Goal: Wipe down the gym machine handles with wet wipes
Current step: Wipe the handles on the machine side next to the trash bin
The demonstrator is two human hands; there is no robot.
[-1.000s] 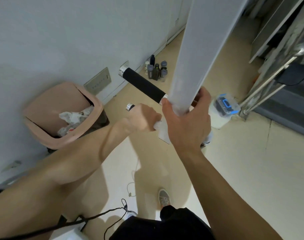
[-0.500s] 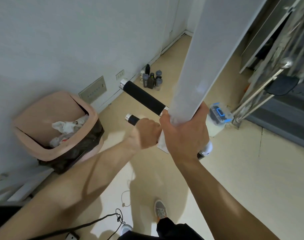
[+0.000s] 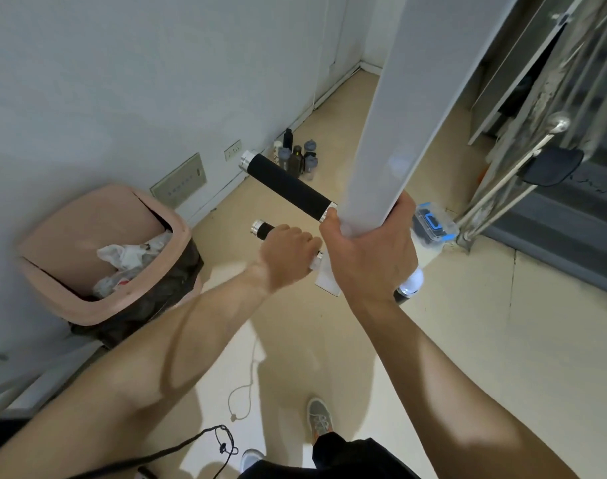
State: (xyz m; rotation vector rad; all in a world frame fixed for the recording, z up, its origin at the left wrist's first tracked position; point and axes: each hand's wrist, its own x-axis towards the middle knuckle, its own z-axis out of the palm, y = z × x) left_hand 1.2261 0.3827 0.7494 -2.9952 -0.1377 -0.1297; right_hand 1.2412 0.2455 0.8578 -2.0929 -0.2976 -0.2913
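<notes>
In the head view, the left hand (image 3: pixel 288 257) was curled round the lower handle (image 3: pixel 262 230), just beneath the upper handle (image 3: pixel 288 186). The right hand (image 3: pixel 371 261) gripped the white post (image 3: pixel 398 98) low down, where both handles joined it.

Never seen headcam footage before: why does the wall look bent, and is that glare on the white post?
Head view: the wide-angle lens bows the wall; yes, a soft glare patch sits on the white post; arm shadows fall on the floor; the railing looks smeared.
</notes>
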